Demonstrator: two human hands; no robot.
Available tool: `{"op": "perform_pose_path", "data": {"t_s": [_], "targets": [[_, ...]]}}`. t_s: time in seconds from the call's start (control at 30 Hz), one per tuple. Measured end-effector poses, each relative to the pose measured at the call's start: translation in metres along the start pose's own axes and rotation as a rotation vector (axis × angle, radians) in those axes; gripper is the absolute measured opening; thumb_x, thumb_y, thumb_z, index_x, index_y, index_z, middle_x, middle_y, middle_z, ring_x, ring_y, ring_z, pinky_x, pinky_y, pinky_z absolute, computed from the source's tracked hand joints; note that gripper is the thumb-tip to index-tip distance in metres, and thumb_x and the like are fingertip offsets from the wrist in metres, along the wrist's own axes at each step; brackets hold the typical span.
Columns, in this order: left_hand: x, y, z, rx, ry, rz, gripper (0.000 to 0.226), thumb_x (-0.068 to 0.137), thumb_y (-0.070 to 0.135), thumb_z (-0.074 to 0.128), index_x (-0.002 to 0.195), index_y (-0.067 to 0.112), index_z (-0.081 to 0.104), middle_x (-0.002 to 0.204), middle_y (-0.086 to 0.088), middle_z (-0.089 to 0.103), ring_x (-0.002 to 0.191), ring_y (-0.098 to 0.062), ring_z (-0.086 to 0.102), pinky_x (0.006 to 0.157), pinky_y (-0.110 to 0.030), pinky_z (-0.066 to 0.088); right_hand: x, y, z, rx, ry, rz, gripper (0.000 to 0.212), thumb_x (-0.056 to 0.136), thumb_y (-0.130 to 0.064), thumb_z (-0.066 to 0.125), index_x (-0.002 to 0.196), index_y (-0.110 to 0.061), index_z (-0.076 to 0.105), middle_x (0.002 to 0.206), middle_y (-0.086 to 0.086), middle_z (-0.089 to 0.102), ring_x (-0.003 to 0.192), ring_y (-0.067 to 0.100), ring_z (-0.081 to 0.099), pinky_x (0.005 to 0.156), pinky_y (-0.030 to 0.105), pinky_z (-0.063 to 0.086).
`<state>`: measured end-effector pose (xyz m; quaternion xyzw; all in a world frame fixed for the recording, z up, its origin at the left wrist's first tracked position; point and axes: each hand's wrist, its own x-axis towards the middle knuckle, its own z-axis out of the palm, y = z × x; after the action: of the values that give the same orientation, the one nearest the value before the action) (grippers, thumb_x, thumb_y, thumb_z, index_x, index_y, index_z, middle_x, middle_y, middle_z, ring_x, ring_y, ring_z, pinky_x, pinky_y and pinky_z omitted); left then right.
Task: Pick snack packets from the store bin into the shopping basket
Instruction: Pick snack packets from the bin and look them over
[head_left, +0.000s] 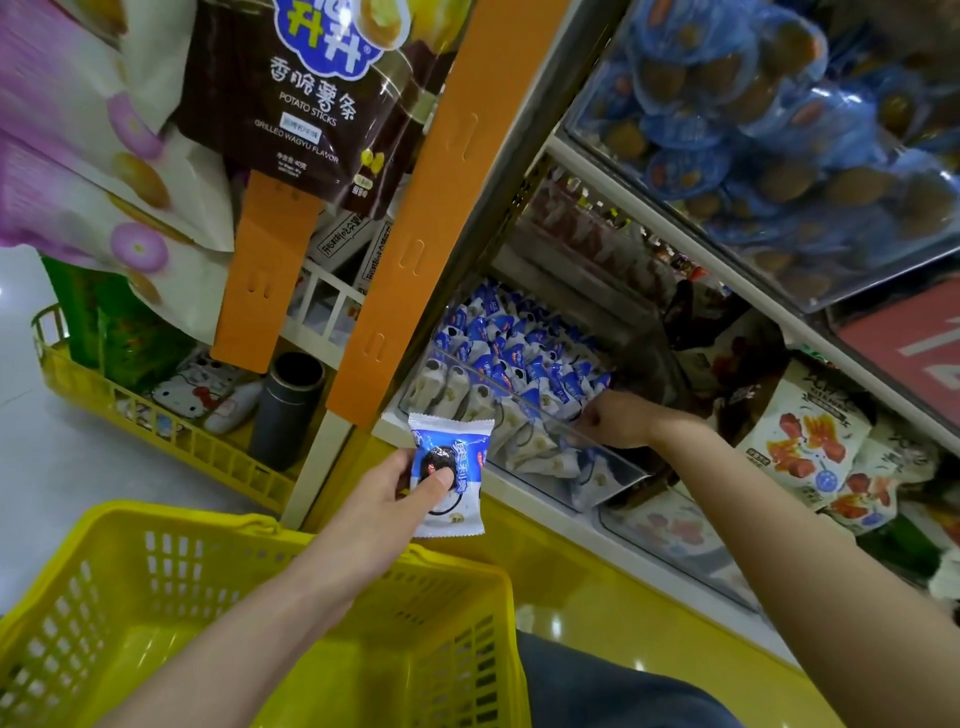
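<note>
1. we are holding one snack packet (457, 512) in our left hand (402, 483), thumb pressing on its front and fingers curling behind it, so the grip is clenched on the packet.
2. this blue-and-white packet is hanging upright in the air, above the far rim of the yellow shopping basket (208, 514) and in front of the shelf edge, not yet inside the basket.
3. we are reaching our right hand (618, 421) into the clear store bin (613, 467), knuckles up, fingers curling down at its transparent front wall among the packets.
4. we cannot tell whether those fingers are grasping a packet or only touching the wall, since they are hiding behind the hand.
5. more matching packets (509, 353) are filling the bin, standing in rows.
6. an orange shelf post (415, 234) is rising just left of the bin.
7. a brown potato sticks bag (311, 104) is hanging above to the left.
8. a second yellow basket (156, 421) is sitting on the floor at the left, holding a dark cylinder (288, 410).
</note>
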<state>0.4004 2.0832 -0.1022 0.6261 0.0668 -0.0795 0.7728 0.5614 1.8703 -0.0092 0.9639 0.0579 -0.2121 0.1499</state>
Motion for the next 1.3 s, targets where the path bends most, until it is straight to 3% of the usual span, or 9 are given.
{"op": "perform_pose_path", "data": {"t_s": [0.23, 0.47, 0.57, 0.63, 0.7, 0.87, 0.97, 1.1, 1.3], "targets": [[0.001, 0.001, -0.001, 0.007, 0.009, -0.003, 0.009, 0.093, 0.031, 0.051, 0.101, 0.033, 0.053, 0.096, 0.014, 0.064, 0.089, 0.002, 0.059, 0.062, -0.013, 0.041, -0.008, -0.001, 0.001, 0.274, 0.162, 0.031, 0.014, 0.091, -0.013, 0.054, 0.079, -0.016, 0.062, 0.086, -0.004, 0.056, 0.076, 0.007, 0.051, 0.073, 0.023, 0.041], [0.0, 0.004, 0.0, -0.07, 0.023, 0.044, 0.023, 0.09, 0.016, 0.057, 0.112, 0.021, 0.052, 0.108, 0.007, 0.065, 0.098, -0.003, 0.061, 0.076, -0.015, 0.045, -0.042, -0.001, -0.011, 0.42, 0.656, 0.113, 0.008, 0.095, -0.016, 0.047, 0.088, -0.017, 0.052, 0.091, 0.007, 0.059, 0.078, 0.022, 0.056, 0.067, 0.032, 0.043], [-0.003, 0.005, 0.0, -0.103, 0.023, 0.07, 0.019, 0.091, 0.019, 0.056, 0.109, 0.022, 0.055, 0.105, 0.007, 0.068, 0.098, -0.004, 0.063, 0.078, -0.017, 0.045, -0.065, -0.008, -0.014, 0.645, 0.881, -0.095, 0.005, 0.093, -0.015, 0.051, 0.089, -0.018, 0.053, 0.091, 0.007, 0.061, 0.077, 0.021, 0.061, 0.07, 0.036, 0.054], [-0.006, 0.006, 0.0, -0.119, 0.003, 0.082, 0.017, 0.092, 0.027, 0.052, 0.108, 0.025, 0.058, 0.102, 0.01, 0.07, 0.096, -0.001, 0.064, 0.076, -0.017, 0.046, -0.083, -0.022, -0.01, 0.713, 0.935, -0.262, 0.009, 0.092, -0.012, 0.053, 0.087, -0.02, 0.054, 0.087, 0.004, 0.061, 0.074, 0.015, 0.062, 0.066, 0.026, 0.054], [-0.009, 0.007, -0.001, -0.159, -0.027, 0.095, 0.026, 0.091, 0.033, 0.048, 0.112, 0.024, 0.058, 0.109, 0.006, 0.069, 0.103, -0.006, 0.063, 0.082, -0.025, 0.049, -0.099, -0.04, 0.0, 0.721, 0.866, -0.363, 0.014, 0.091, -0.01, 0.055, 0.083, -0.022, 0.054, 0.085, 0.001, 0.06, 0.07, 0.01, 0.061, 0.062, 0.018, 0.052], [-0.016, 0.009, -0.002, -0.254, -0.054, 0.081, 0.032, 0.092, 0.035, 0.043, 0.116, 0.021, 0.058, 0.109, 0.004, 0.07, 0.104, -0.009, 0.064, 0.085, -0.026, 0.047, -0.117, -0.074, 0.029, 0.653, 0.696, -0.495, 0.008, 0.089, -0.008, 0.057, 0.084, -0.015, 0.057, 0.082, -0.006, 0.055, 0.072, 0.016, 0.06, 0.072, 0.036, 0.051], [-0.02, 0.007, -0.003, -0.282, -0.079, 0.027, 0.029, 0.094, 0.032, 0.04, 0.118, 0.022, 0.055, 0.111, -0.002, 0.07, 0.104, -0.014, 0.064, 0.088, -0.03, 0.048, -0.121, -0.087, 0.039, 0.729, 0.623, -0.537, 0.01, 0.089, -0.007, 0.057, 0.084, -0.015, 0.057, 0.08, -0.008, 0.055, 0.073, 0.013, 0.061, 0.072, 0.034, 0.053], [-0.022, 0.006, -0.007, -0.293, -0.154, -0.051, 0.038, 0.093, 0.033, 0.043, 0.122, 0.012, 0.053, 0.11, -0.011, 0.069, 0.1, -0.025, 0.066, 0.079, -0.036, 0.055, -0.121, -0.095, 0.046, 0.845, 0.551, -0.488, 0.006, 0.089, -0.007, 0.057, 0.087, -0.012, 0.06, 0.083, -0.012, 0.059, 0.079, 0.011, 0.062, 0.074, 0.028, 0.054], [-0.027, 0.009, -0.009, -0.196, -0.293, -0.041, 0.051, 0.073, 0.042, 0.059, 0.116, 0.014, 0.058, 0.104, -0.007, 0.072, 0.096, -0.023, 0.068, 0.071, -0.028, 0.057, -0.129, -0.096, 0.043, 1.069, 0.267, -0.396, 0.02, 0.096, -0.025, 0.045, 0.107, -0.019, 0.06, 0.107, 0.005, 0.065, 0.1, 0.02, 0.061, 0.08, 0.033, 0.053]]}}
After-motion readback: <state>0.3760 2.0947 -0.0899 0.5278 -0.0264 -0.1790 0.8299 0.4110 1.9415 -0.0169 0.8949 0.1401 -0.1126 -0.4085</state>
